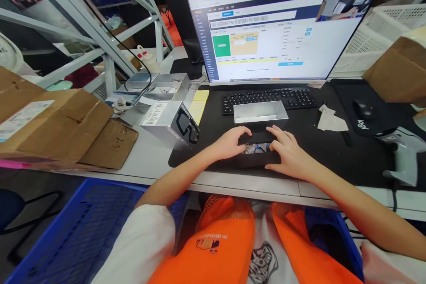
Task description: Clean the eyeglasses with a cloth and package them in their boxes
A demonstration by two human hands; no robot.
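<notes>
Between my hands, near the front of the desk mat, lies a black case [258, 134] with a gap along its front. Wrapped contents [258, 147], whitish with some blue, show in that gap. My left hand [230, 143] grips the case's left end, index finger on top and thumb by the gap. At the other end my right hand [289, 150] holds it with fingers bent over the top and the thumb low. Just behind the case stands an open silver box tray [260, 112]. What the contents are, I cannot make out.
A keyboard [269, 99] and monitor [266, 35] stand behind. To the left are a silver box with a glasses picture [169, 122], yellow notes [199, 102] and cardboard boxes [63, 120]. On the right lie torn paper [331, 120], a mouse [364, 109] and a scanner [404, 153].
</notes>
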